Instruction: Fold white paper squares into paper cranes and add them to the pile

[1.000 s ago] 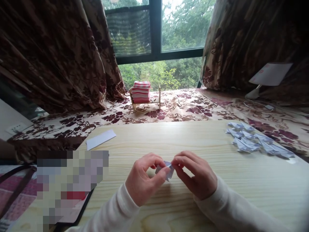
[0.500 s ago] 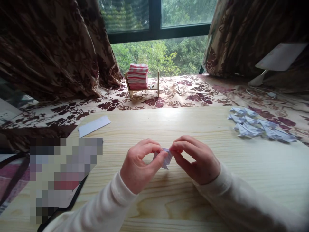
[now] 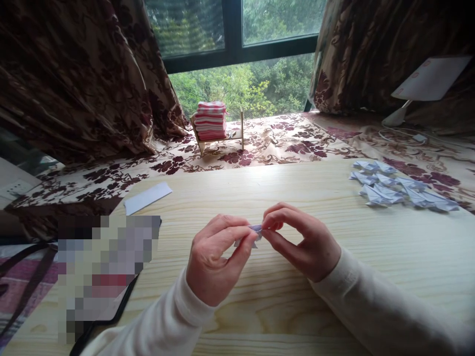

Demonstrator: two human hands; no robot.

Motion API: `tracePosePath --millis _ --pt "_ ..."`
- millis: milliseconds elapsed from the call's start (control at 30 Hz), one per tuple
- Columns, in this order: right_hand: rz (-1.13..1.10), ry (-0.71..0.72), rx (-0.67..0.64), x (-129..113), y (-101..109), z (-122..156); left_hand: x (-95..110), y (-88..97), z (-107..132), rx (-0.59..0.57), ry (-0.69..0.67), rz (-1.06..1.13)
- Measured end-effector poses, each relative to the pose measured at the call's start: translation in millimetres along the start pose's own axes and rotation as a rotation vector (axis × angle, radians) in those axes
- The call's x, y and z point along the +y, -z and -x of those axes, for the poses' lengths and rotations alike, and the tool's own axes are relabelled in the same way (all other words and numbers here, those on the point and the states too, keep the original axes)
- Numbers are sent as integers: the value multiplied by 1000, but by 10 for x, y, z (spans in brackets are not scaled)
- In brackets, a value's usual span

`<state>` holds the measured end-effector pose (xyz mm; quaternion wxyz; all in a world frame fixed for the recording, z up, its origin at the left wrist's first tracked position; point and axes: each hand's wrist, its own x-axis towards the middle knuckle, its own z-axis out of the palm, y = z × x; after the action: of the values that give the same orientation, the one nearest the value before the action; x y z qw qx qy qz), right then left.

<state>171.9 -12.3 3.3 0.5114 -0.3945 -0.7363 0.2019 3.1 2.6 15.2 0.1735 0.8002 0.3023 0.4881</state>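
Observation:
Between my two hands is a small folded piece of white paper, held above the table and partly hidden by my fingers. My left hand pinches its left side between thumb and fingers, and a pointed flap hangs below. On the other side, my right hand pinches the right end with thumb and forefinger. Several folded white paper pieces lie grouped at the table's far right. A flat strip of white paper rests near the far left edge.
The pale wooden table stands before a flower-patterned ledge cloth. A blurred-out flat object with a black edge lies at the left. Behind are a small rack with folded pink-striped cloths and a white lamp.
The folded paper has tilted between my fingers, so less of its face shows. My left fingers have straightened along its upper edge. The view has shifted slightly.

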Motion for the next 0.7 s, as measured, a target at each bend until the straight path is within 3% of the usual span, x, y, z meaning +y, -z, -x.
tracePosePath --millis 333,533,700 --pt "-38 -61 57 2 -17 0 52 7 -8 -11 -44 -53" --pt "-91 -69 1 -12 2 -28 25 -6 -12 2 -142 -98" --pt "-80 -51 11 -18 6 -28 6 -18 -6 5 -142 -101"
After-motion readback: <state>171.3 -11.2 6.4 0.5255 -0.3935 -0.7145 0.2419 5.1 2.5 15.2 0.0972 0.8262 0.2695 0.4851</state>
